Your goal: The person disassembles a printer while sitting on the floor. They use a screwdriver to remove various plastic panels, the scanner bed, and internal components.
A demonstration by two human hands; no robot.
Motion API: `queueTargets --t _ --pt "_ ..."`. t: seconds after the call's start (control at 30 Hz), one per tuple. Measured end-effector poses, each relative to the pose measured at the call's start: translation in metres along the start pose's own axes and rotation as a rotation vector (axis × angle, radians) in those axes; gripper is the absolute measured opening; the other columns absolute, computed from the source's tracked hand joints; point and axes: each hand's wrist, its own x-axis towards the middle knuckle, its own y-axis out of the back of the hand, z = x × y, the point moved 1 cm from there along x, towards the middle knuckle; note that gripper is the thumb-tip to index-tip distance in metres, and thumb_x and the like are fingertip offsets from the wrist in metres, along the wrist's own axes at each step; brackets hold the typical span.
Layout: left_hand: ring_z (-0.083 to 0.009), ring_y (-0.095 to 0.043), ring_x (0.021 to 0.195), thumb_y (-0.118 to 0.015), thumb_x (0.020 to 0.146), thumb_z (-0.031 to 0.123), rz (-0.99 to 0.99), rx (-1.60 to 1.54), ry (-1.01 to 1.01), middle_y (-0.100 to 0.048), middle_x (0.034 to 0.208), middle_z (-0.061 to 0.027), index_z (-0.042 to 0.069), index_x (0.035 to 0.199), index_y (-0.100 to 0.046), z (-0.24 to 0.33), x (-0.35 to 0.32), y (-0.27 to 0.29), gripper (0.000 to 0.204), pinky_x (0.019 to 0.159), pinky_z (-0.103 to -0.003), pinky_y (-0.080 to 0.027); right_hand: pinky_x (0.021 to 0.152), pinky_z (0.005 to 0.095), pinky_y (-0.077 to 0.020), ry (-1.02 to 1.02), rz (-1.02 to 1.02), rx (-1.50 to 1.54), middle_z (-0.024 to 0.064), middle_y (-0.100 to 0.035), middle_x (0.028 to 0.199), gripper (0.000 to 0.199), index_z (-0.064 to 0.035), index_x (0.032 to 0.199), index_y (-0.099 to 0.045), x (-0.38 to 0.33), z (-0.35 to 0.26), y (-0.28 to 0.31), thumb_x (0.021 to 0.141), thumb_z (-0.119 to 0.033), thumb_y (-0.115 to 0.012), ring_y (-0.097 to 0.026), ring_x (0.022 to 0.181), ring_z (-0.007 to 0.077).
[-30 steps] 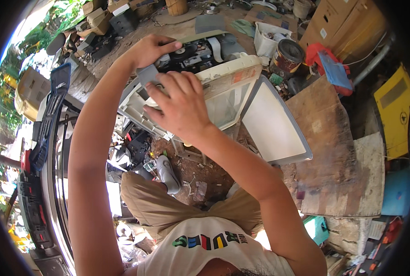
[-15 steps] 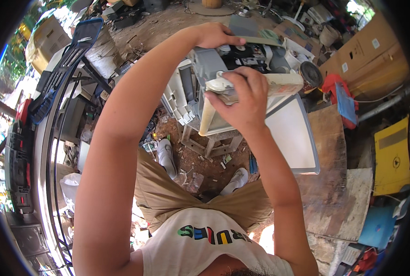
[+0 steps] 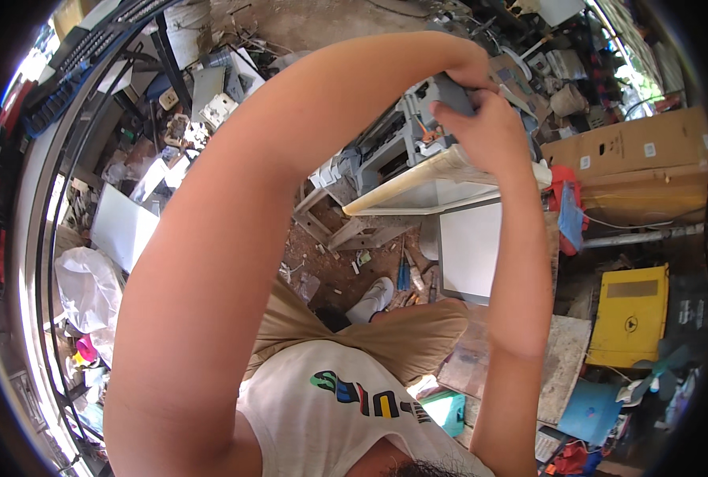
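An opened machine with an off-white frame (image 3: 417, 181), which looks like a printer casing, sits on a low wooden stand (image 3: 362, 236) in front of me. Grey plastic inner parts (image 3: 382, 155) show inside it. My left hand (image 3: 471, 65) reaches over its far side, fingers bent down and partly hidden. Close against it, my right hand (image 3: 493, 131) is closed around a grey plastic part (image 3: 455, 93), thumb pointing left. The left fingers seem to grip that same part, near the right fingertips.
A white panel with a grey border (image 3: 471, 250) leans below the machine. At right lie cardboard boxes (image 3: 628, 159), a red and blue item (image 3: 567, 208) and a yellow case (image 3: 628, 314). A black metal rack (image 3: 48, 238) stands left. Hand tools (image 3: 405, 274) and scraps litter the ground.
My view has swung to the right. The right hand has left the near corner of the off-white frame and joined the left hand at the machine's far right, on the grey part.
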Motion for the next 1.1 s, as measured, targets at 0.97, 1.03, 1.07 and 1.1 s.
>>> queueTargets --t 0.97,1.03,1.07,1.1 --pt "-0.0417 -0.067 0.103 -0.055 0.086 0.071 0.193 0.027 0.002 -0.07 0.11 -0.0238 -0.001 0.105 -0.074 -0.005 0.007 -0.019 0.077 0.09 -0.049 -0.051 0.092 0.039 -0.0507 0.398 0.283 0.046 0.0142 -0.067 0.114 0.044 -0.0055 0.116 -0.067 -0.072 0.064 0.007 0.076 -0.013 -0.082 -0.064 0.107 0.0323" --pt "-0.042 -0.068 0.099 -0.056 0.085 0.071 0.233 0.023 0.013 -0.071 0.106 -0.0248 -0.002 0.101 -0.075 -0.006 0.013 -0.023 0.077 0.088 -0.049 -0.052 0.089 0.0377 -0.0521 0.507 0.348 0.047 0.0127 -0.068 0.113 0.041 -0.0061 0.113 -0.068 -0.071 0.069 0.001 0.075 -0.01 -0.082 -0.065 0.105 0.0312" --pt "-0.0419 -0.068 0.098 -0.057 0.085 0.071 0.233 -0.026 0.002 -0.071 0.104 -0.025 -0.002 0.098 -0.075 0.006 0.01 -0.023 0.077 0.086 -0.049 -0.053 0.089 0.0374 -0.0522 0.489 0.36 0.024 0.0123 -0.068 0.112 0.042 -0.0067 0.113 -0.068 -0.076 0.079 0.004 0.074 -0.01 -0.082 -0.065 0.104 0.0309" --pt "-0.0419 -0.069 0.096 -0.057 0.084 0.071 0.231 -0.061 0.016 -0.071 0.103 -0.0252 -0.003 0.096 -0.076 0.006 0.004 -0.023 0.077 0.085 -0.049 -0.053 0.088 0.0371 -0.0524 0.489 0.372 0.022 0.012 -0.067 0.112 0.043 -0.0072 0.114 -0.068 -0.077 0.082 0.004 0.073 -0.009 -0.082 -0.065 0.104 0.0306"
